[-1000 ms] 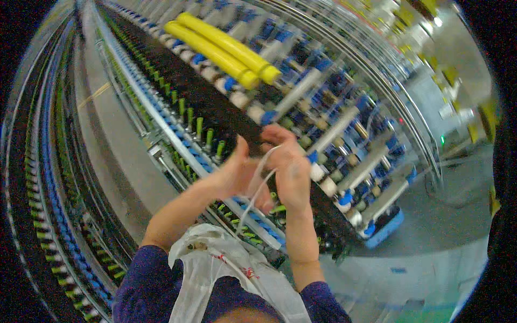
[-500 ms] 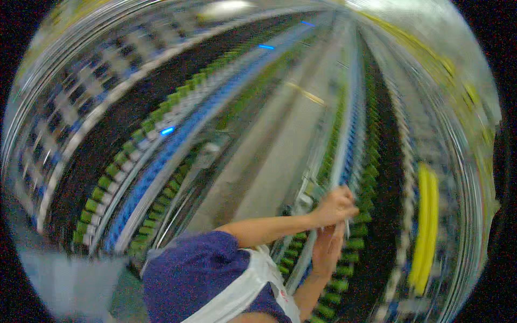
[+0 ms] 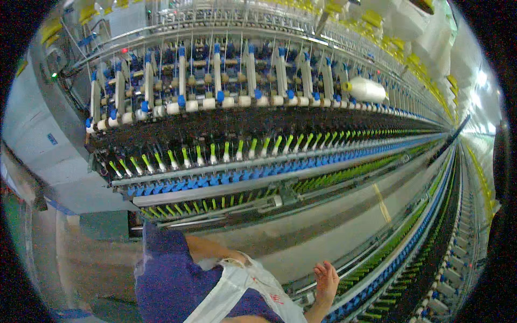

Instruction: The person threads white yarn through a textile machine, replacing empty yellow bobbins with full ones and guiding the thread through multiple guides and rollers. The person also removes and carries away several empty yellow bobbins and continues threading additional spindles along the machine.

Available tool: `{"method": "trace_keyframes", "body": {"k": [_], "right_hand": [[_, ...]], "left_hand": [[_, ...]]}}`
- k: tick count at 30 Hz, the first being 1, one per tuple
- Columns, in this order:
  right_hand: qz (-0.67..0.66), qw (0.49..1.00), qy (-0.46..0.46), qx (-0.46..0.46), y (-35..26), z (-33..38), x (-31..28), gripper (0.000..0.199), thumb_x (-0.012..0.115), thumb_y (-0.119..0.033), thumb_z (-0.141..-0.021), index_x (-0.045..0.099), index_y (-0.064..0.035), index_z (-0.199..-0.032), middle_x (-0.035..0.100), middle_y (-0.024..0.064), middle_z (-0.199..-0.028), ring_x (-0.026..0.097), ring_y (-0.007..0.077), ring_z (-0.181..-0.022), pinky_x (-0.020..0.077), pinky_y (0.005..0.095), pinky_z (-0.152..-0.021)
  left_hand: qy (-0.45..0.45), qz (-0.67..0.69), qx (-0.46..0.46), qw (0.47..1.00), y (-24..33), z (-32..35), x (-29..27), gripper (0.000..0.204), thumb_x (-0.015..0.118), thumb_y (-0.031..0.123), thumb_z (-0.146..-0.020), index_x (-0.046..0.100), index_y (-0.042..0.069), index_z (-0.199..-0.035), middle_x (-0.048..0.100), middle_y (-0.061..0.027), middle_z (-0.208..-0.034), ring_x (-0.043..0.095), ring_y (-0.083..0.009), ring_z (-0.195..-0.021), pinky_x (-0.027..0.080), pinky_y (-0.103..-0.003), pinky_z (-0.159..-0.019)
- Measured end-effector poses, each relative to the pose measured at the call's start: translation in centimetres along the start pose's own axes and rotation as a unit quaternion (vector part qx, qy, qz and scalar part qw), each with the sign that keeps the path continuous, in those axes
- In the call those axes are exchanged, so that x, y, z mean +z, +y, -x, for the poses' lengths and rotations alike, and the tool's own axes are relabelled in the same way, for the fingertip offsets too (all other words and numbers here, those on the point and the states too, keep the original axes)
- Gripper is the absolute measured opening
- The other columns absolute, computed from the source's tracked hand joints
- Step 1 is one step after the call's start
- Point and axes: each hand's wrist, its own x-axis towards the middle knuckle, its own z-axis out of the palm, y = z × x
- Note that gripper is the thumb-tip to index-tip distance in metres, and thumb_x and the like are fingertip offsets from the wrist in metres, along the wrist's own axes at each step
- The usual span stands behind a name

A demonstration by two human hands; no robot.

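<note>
Far left: grey end cabinet point(image 3: 37, 134) of the spinning frame, small green lamp lit near its top, concrete floor point(image 3: 323, 226) below it

Left arm: bent at the elbow, purple sleeve point(image 3: 161, 253) and a stretch of bare forearm point(image 3: 210, 248) showing; the left hand itself is hidden behind the white apron point(image 3: 237, 285), so can't tell if it's open or closed or holding anything

Centre: long spinning frame point(image 3: 258, 124) runs across the view. Top tier has upright white rollers with blue caps, middle tier a row of green-tipped spindles point(image 3: 215, 153), then a blue rail point(image 3: 226, 177) and a second lower row of green tips. All of it is well apart from both arms, nothing being touched

Right hand point(image 3: 326, 280): raised low in view, palm side toward the camera, fingers loosely spread and apart, empty. Nearest thing is the second frame's spindle row point(image 3: 398, 258), blue and green, just right of the hand and running off diagonally; hand looks near it but not in contact

Right of centre, high up: one full white yarn package point(image 3: 367, 89) sitting on the top tier, well away from the hand

Room: aisle floor between the two frames is bare concrete with a short yellow mark point(image 3: 381, 202). Yellow ducting point(image 3: 425, 75) overhead along the upper right, bright ceiling light point(image 3: 479, 81) at the far right edge
</note>
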Motion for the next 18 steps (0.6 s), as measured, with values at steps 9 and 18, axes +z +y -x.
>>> {"method": "trace_keyframes", "body": {"k": [9,18], "right_hand": [[0.146,0.956,-0.238,0.087,-2.5,-15.7,6.6,0.038,0.053,-0.025,-0.094,0.052,0.0035,-0.118,0.064,0.0173,-0.103,0.063,0.0241,-0.090,0.0498,0.0341,-0.078],[0.267,0.899,-0.347,0.008,-8.8,-23.6,17.6,0.038,0.054,-0.026,-0.093,0.057,0.0061,-0.112,0.066,0.0172,-0.097,0.064,0.0231,-0.087,0.0509,0.0366,-0.079]], "left_hand": [[-0.017,-0.044,0.031,0.998,2.4,1.3,-12.9,0.025,0.046,0.028,-0.088,0.059,0.007,-0.092,0.061,-0.0078,-0.090,0.058,-0.0213,-0.072,0.046,-0.040,-0.071],[0.937,-0.113,-0.080,0.320,-1.0,19.5,-59.7,0.088,0.071,0.057,-0.068,0.042,-0.005,-0.123,0.057,-0.0238,-0.113,0.056,-0.0353,-0.107,0.046,-0.043,-0.086]]}}
